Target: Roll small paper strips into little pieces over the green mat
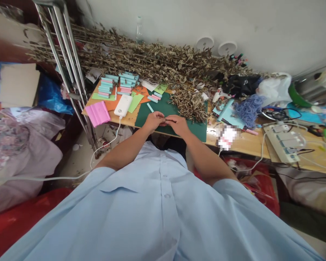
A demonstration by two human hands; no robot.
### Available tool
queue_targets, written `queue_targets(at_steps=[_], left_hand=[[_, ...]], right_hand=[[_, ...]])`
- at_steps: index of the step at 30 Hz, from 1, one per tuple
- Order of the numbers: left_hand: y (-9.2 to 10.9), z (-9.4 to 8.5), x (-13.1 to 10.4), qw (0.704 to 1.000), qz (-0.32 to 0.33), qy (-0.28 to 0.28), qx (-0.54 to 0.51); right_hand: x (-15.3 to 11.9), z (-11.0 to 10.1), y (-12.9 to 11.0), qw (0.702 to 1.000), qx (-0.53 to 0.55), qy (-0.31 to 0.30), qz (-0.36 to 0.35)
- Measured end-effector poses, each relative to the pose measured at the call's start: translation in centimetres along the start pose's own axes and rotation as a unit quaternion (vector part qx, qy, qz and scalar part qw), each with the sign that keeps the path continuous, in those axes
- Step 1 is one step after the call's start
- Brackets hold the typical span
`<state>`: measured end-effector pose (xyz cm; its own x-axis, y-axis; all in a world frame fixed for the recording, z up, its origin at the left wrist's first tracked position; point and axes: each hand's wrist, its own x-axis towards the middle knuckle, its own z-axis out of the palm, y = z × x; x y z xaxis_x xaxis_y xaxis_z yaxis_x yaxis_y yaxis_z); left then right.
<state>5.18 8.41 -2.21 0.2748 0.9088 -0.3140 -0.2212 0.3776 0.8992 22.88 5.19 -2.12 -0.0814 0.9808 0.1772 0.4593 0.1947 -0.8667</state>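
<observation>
Over the front of the green cutting mat [174, 135], my left hand [154, 121] and my right hand [177, 124] meet with their fingertips pinched together. Between them is a tiny brownish bit that looks like dried leaf, mostly hidden by the fingers. Just beyond my left hand lies a single light-blue paper tube [150, 107]. A heap of dried leaves [191, 105] covers the mat's right side, close to my right hand. Farther back on the mat is a small group of pink and blue rolled tubes [154, 97].
Stacked paper tubes [104, 88], a white power bank [123, 105] with a cable and pink paper [97, 113] lie left. Dried stalks [141, 58] line the wall. To the right are a glue gun [220, 95], blue yarn [249, 110], a phone [227, 137] and a power strip [282, 143]. Metal crutches [67, 54] stand left.
</observation>
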Motion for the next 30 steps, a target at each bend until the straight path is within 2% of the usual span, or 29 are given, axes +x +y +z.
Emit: queue_targets(at_steps=[5, 9, 15, 21, 23, 27, 30], left_hand=[[0.2, 0.1, -0.4, 0.999, -0.032, -0.026, -0.034], [0.1, 0.5, -0.7, 0.999, -0.024, -0.016, -0.042], [0.2, 0.8, -0.6, 1.000, -0.013, 0.008, -0.016], [1.0, 0.7, -0.4, 0.999, -0.038, -0.007, 0.000], [1.0, 0.7, -0.3, 0.999, -0.041, -0.014, -0.003], [0.7, 1.0, 0.1, 0.999, -0.043, -0.007, -0.016], [0.3, 1.3, 0.3, 0.999, -0.050, -0.008, -0.019]], right_hand=[[0.3, 0.5, 0.4, 0.998, 0.002, 0.034, 0.061], [0.4, 0.7, 0.1, 0.994, 0.004, 0.062, 0.094], [0.5, 0.5, -0.1, 0.993, 0.069, 0.027, 0.096], [0.6, 0.7, 0.3, 0.982, 0.140, 0.025, 0.123], [0.6, 0.6, 0.2, 0.986, 0.115, 0.026, 0.115], [0.5, 0.5, -0.4, 0.994, 0.021, 0.079, 0.079], [0.3, 0.6, -0.7, 0.992, -0.014, 0.097, 0.084]])
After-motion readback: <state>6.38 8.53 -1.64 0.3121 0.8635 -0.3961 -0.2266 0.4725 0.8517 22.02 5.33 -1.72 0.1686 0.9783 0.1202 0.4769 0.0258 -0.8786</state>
